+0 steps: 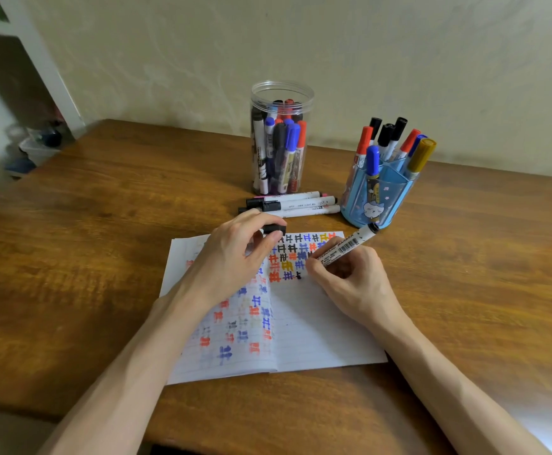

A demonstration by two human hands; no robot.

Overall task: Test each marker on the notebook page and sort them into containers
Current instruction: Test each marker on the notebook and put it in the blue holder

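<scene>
— Notebook [202, 359] first: how will it handle?
— Thin, floppy paper, I'd judge, open flat on the surface [104, 224]; left hand [235, 254] over it pinches a black cap [273, 228].
— And the marker [343, 247]?
— Light, stiff, smooth plastic, likely; hold mid-barrel. Right hand [350, 280] pinches it, tip on the page [317, 323]. White barrel, barcode, black end.

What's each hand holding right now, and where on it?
The right hand grips a white-barrelled whiteboard marker low on its barrel, near the tip. The left hand pinches a black marker cap by its sides.
</scene>
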